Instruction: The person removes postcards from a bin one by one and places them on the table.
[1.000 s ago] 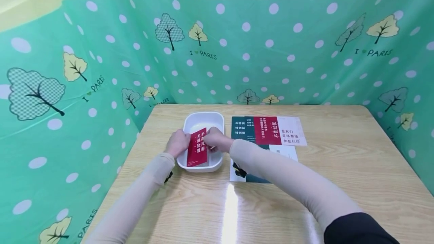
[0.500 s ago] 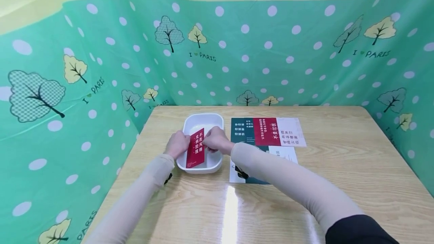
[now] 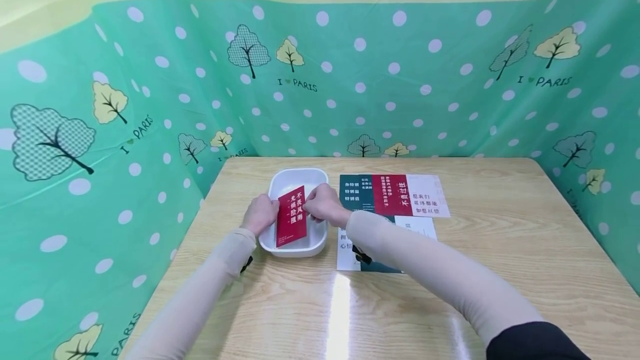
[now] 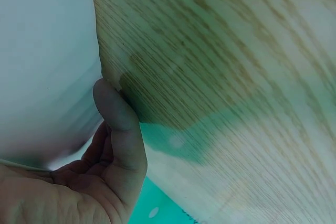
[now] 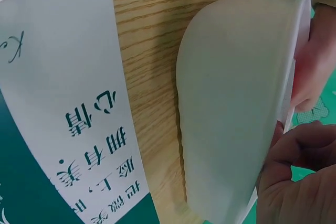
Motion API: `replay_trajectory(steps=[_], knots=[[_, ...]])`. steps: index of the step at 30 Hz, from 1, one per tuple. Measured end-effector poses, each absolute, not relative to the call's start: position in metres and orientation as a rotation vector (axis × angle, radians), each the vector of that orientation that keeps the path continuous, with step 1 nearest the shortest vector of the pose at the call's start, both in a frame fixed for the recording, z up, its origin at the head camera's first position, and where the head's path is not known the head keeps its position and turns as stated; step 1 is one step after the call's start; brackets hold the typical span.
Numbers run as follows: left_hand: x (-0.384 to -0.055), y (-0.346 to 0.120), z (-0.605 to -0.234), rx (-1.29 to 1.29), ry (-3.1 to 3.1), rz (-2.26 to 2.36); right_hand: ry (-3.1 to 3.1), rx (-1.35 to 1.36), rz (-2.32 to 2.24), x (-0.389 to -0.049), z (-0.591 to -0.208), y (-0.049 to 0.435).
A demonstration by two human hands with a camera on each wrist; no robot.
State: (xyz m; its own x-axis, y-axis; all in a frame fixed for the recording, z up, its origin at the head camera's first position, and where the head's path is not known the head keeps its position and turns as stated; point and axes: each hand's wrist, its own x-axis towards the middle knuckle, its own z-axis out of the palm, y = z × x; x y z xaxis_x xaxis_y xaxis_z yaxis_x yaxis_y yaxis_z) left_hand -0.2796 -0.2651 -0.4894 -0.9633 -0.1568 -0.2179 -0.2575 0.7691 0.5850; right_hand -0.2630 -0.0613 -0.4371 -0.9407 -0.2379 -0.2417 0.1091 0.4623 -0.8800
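In the head view, a red card (image 3: 291,218) with white lettering stands tilted inside a white plastic basin (image 3: 292,176). My left hand (image 3: 261,214) grips the basin's left rim, and its thumb touches the card's upper left edge. In the left wrist view, curled fingers (image 4: 118,114) lie against the basin's outer wall; the thumb is hidden. My right hand (image 3: 325,204) reaches over the opposite rim and pinches the card's upper right edge. The right wrist view shows its bent fingers (image 5: 294,148) at the rim, with only a sliver of red card visible.
Right of the basin lie several overlapping cards: a dark green one (image 3: 350,189), a red one (image 3: 390,193) and a white one (image 3: 430,196), with more beneath my right sleeve. The wooden table (image 3: 500,238) is bounded by a green patterned curtain (image 3: 360,104).
The red card has shifted slightly left and then back right, and turned a little, moving with my right hand. My left hand and the basin stay in place.
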Motion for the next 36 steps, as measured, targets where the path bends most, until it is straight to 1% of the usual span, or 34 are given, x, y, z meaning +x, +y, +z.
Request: replay_trajectory(steps=[11,24,33,36], knots=[[-0.281,-0.267,-0.489,-0.313,2.838,0.897,2.385,-0.084,-1.522,-0.263,-0.426,-0.045],[-0.283,-0.268,-0.488,-0.313,2.822,0.891,2.365,-0.065,-1.568,-0.258,-0.421,-0.024],[-0.28,-0.268,-0.489,-0.283,2.841,0.85,2.345,-0.002,-1.606,-0.251,-0.428,-0.003],[-0.28,-0.27,-0.488,-0.269,2.848,0.863,2.34,0.003,-1.632,-0.25,-0.425,0.005]])
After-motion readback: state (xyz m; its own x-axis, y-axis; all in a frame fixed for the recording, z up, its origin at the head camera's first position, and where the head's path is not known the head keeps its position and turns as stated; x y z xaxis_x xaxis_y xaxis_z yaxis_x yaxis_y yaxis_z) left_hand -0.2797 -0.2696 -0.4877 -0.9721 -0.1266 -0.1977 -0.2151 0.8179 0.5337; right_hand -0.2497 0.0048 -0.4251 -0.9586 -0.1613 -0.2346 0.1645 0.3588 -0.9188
